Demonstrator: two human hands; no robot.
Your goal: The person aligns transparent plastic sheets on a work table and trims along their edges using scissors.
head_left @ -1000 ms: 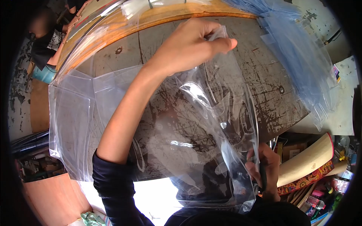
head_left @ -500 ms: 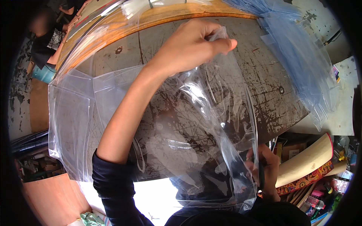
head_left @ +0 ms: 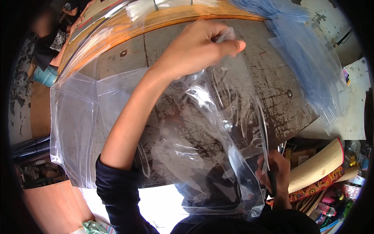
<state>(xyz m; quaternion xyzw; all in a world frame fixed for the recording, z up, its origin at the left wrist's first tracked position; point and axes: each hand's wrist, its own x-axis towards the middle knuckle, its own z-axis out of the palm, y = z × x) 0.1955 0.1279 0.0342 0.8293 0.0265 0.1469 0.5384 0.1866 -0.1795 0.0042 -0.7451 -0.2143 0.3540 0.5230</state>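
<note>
A clear plastic bag point(head_left: 218, 117) stretches over the scratched table and down past its front edge. At its far corner, my left hand point(head_left: 206, 45) pinches the film between thumb and fingers. Close to the bag's right edge, my right hand point(head_left: 278, 171) is closed around black-handled scissors point(head_left: 272, 181). Their blades are hard to make out against the film. On the left lies another clear plastic piece point(head_left: 76, 113) with folded seams, partly behind my left forearm.
Blue-tinted plastic sheets point(head_left: 307, 62) lie piled at the right. A wooden board point(head_left: 175, 17) with plastic strips borders the table's far side. A person point(head_left: 48, 43) sits at the far left. Rolled material point(head_left: 319, 167) and clutter stand at the lower right.
My right hand and the scissors have shifted slightly, with more of the black handle showing. The bag's right edge has moved a little. My left hand keeps its pinch in place.
</note>
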